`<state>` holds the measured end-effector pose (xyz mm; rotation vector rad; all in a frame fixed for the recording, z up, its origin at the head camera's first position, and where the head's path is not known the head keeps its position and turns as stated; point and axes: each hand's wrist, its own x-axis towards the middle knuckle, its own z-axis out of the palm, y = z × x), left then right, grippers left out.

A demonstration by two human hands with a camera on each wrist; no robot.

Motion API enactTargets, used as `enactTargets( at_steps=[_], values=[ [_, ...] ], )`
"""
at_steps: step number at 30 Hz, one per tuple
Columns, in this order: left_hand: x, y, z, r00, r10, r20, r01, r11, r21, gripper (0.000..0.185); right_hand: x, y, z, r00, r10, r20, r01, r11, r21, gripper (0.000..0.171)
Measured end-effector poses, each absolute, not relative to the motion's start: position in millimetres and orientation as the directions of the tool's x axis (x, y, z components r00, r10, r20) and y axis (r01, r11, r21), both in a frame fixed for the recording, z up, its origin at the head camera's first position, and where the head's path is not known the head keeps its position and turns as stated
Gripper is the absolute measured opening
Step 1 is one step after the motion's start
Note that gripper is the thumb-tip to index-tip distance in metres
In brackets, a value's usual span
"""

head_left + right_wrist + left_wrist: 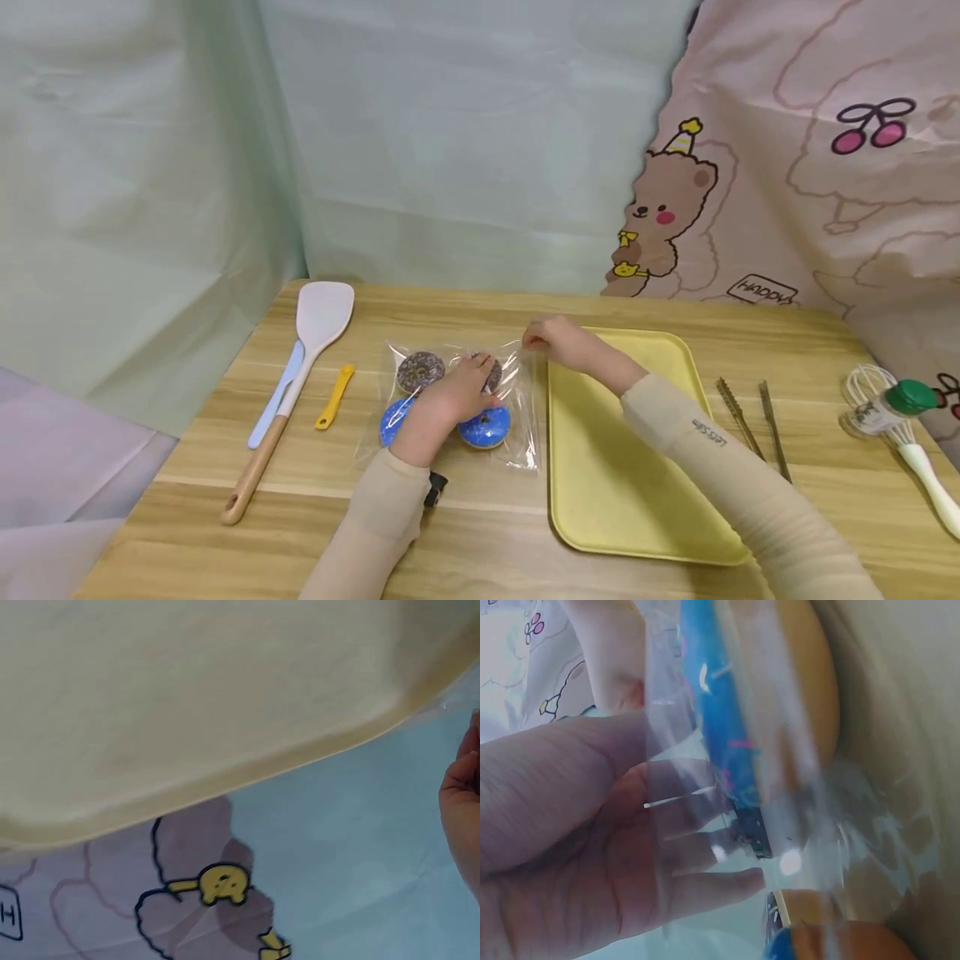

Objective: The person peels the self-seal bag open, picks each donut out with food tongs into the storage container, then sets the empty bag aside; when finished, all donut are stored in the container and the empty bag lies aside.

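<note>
A clear plastic bag [525, 425] lies on the table with chocolate donuts [416, 372] and blue-iced donuts [484, 432] inside. My left hand [447, 398] rests on top of the bag, over the donuts at its right side, and partly hides them. In the left wrist view its fingers reach out nearly straight against the film, beside a blue-iced donut [724, 712] with pink sprinkles. At the bag's far right corner my right hand [564, 342] pinches the plastic between thumb and fingers. Only the edge of that hand [461, 795] shows in the right wrist view.
A yellow tray [615, 475] lies right of the bag, under the right forearm. Further right are metal tongs [738, 417], a whisk [926, 483] and a green-lidded jar [873, 417]. To the left lie a spatula [325, 315], a light-blue utensil [273, 408] and a small yellow one [335, 397].
</note>
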<state>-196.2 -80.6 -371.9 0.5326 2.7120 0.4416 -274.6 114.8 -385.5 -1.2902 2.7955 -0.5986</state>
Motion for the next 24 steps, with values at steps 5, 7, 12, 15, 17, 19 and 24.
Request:
enactTargets(
  at_steps=[5, 7, 12, 15, 17, 19, 24],
  values=[
    [-198, -82, -372, -0.870, 0.418, -0.261, 0.310, 0.876, 0.369, 0.069, -273, 127, -385, -0.615, -0.754, 0.231, -0.781, 0.541, -0.312, 0.006],
    [-198, -81, -373, -0.871, 0.420, -0.255, 0.315, 0.876, 0.367, 0.069, -273, 128, -385, -0.604, -0.755, 0.255, -0.790, 0.526, -0.314, 0.005],
    [-196, -81, -372, -0.873, 0.414, -0.257, 0.305, 0.875, 0.376, 0.069, -269, 122, -386, -0.591, -0.763, 0.260, -0.800, 0.516, -0.307, 0.017],
    [-195, -80, -371, -0.872, 0.411, -0.265, 0.298, 0.876, 0.378, 0.069, -266, 115, -384, -0.549, -0.798, 0.247, -0.832, 0.496, -0.248, 0.022],
    [-195, -80, -370, -0.873, 0.407, -0.270, 0.292, 0.878, 0.378, 0.069, -263, 111, -383, -0.519, -0.822, 0.236, -0.853, 0.480, -0.207, 0.022],
    [-195, -80, -370, -0.873, 0.405, -0.273, 0.291, 0.880, 0.375, 0.069, -262, 107, -382, -0.505, -0.835, 0.218, -0.862, 0.476, -0.174, 0.020],
    [-196, -80, -369, -0.872, 0.407, -0.272, 0.297, 0.882, 0.366, 0.069, -264, 107, -382, -0.537, -0.823, 0.184, -0.843, 0.519, -0.141, 0.009]
  ],
)
